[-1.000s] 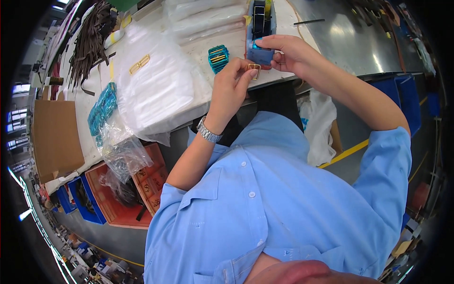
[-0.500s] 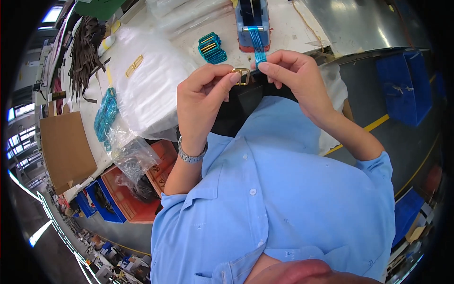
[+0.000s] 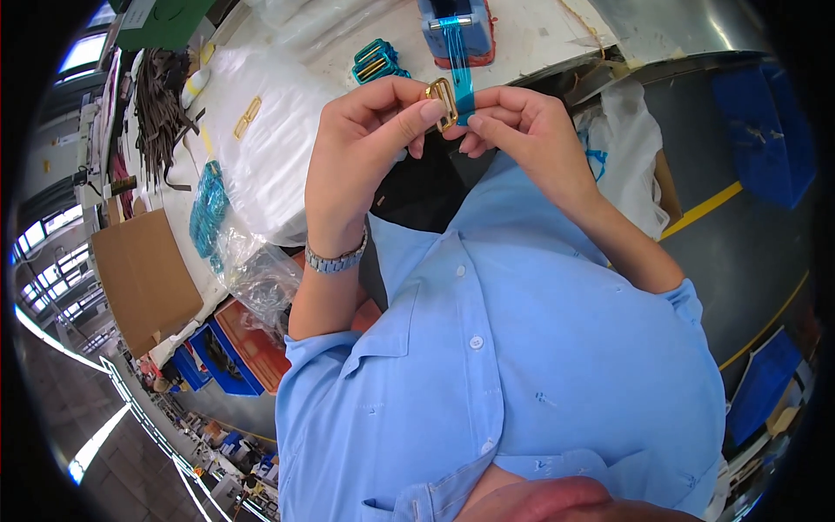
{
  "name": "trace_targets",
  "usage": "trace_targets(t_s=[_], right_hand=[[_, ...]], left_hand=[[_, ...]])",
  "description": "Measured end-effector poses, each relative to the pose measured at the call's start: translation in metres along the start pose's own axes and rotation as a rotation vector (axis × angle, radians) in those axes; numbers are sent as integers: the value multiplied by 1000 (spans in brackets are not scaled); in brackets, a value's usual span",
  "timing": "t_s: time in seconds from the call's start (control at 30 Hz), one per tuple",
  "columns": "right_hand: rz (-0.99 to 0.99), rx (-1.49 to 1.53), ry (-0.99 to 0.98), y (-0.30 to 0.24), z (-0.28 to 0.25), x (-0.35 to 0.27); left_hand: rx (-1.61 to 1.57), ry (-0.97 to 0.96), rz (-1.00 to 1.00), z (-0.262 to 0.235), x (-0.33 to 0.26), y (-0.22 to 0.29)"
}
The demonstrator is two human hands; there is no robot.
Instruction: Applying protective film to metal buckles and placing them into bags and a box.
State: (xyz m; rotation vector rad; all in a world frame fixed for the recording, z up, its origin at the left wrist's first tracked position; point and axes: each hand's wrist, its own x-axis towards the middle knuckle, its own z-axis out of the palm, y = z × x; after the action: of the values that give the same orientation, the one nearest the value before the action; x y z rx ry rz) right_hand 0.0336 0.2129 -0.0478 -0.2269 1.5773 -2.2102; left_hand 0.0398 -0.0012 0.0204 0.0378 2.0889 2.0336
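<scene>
Between the thumb and fingers of my left hand [image 3: 374, 126] is a gold metal buckle [image 3: 442, 103], tilted on edge. My right hand [image 3: 526, 130] pinches the loose end of a shiny blue tape strip [image 3: 461, 74], right beside the buckle. The strip runs up to a blue tape dispenser [image 3: 481, 42] on the table and is still joined to it. Whether the tape touches the buckle I cannot tell. Left of the dispenser lies a small stack of buckles wrapped in blue tape [image 3: 378, 63]. Another gold buckle [image 3: 248, 117] rests on white plastic wrapping at the left.
White plastic wrapping [image 3: 270, 174] covers the table's left part. Beyond it hang dark straps [image 3: 159, 104]. Also at the left are a blue wrapped bundle [image 3: 209, 209], a clear bag [image 3: 257, 270], a cardboard sheet [image 3: 143, 278] and an orange crate [image 3: 252, 339]. A blue bin [image 3: 765, 130] stands right.
The tape strip has been drawn out longer toward me. My left hand has brought the buckle up against the strip and tilted it. Both hands have come closer together.
</scene>
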Motion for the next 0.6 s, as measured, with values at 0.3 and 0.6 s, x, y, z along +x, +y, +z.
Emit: trace_targets(t_s=[0.3,0.6], right_hand=[[-11,-6,24,2,0,-3],[-8,-10,10,0,-4,-3]], left_hand=[[-80,-88,-63,0,18,-18],[-84,-139,-204,-7,28,-23]])
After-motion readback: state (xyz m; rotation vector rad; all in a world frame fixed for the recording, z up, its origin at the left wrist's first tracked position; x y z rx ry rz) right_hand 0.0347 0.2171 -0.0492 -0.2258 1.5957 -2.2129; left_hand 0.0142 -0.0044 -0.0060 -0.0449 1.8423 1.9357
